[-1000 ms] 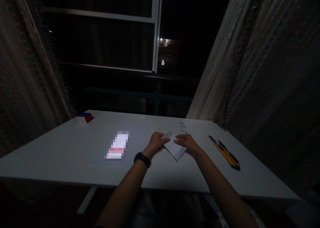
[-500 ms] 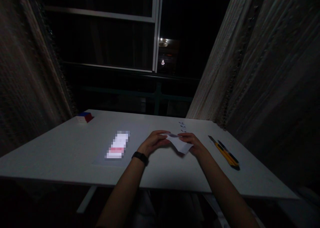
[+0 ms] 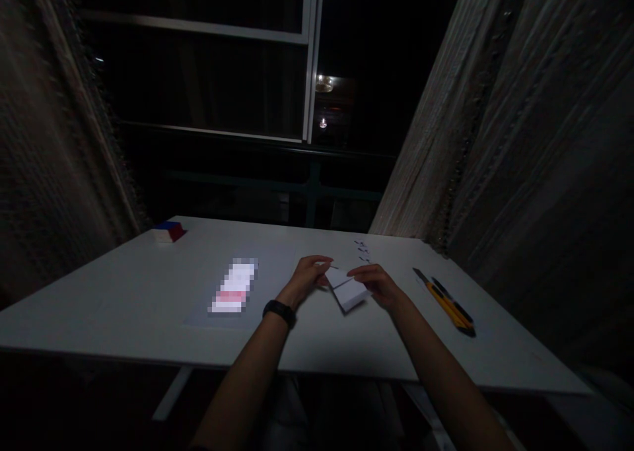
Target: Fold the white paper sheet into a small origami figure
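Note:
A folded sheet of white paper (image 3: pixel 351 294) is held between my two hands, over the middle of the table. A crease line or flap edge runs across its upper part. My left hand (image 3: pixel 308 278), with a dark band on the wrist, pinches the paper at its left corner. At the upper right edge, my right hand (image 3: pixel 379 282) has its fingers closed on the paper. The thumbs are partly hidden.
On the white table (image 3: pixel 148 292), a blurred-out lit phone (image 3: pixel 234 287) lies on a pale sheet. A yellow utility knife (image 3: pixel 446 306) and a dark pen-like tool (image 3: pixel 452 300) lie right. Small dark-marked pieces (image 3: pixel 362 250) sit behind my hands; a coloured cube (image 3: pixel 169 232) stands far left.
The paper has turned and flattened between my hands, now showing a fold line across it. My right hand has shifted slightly left. The other things on the table stay put.

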Available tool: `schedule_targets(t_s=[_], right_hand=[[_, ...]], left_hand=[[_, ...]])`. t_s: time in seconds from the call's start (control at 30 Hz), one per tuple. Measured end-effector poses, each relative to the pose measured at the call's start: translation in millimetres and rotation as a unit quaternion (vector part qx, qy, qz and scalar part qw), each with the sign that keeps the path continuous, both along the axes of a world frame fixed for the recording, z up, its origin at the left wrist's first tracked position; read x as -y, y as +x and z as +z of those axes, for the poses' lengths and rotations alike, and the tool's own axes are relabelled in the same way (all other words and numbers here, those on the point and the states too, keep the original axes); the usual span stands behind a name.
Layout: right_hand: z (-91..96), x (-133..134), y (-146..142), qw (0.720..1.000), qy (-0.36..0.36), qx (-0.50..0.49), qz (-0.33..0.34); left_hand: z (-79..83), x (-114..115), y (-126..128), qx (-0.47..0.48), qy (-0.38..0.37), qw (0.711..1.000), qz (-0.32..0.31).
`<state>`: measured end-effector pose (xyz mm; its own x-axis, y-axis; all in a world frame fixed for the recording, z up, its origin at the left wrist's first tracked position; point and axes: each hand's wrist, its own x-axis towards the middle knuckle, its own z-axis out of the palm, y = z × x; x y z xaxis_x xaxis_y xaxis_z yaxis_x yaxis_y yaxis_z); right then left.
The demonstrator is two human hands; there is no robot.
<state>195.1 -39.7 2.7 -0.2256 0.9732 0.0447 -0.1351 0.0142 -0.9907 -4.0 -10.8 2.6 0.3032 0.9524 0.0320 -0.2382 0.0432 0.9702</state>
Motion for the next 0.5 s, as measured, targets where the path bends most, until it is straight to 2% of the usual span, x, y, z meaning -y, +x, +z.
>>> schedule_targets(t_s=[0.27,0.4,0.5], right_hand=[[-11.0,-8,-1,1.000,-0.001,0.021,-0.013],[-12.4,-10,-2,1.000,-0.010,0.022,-0.013],[-10.9,-9,-4,0.999,-0.006,0.012,-0.043]], left_hand=[[0.7,0,0,0.024,-0.010,0.999,-0.023],[-0.2,-3,2,0.023,-0.023,0.999,-0.006],[-0.2,-2,4,0.012,-0.024,1.000,0.006]])
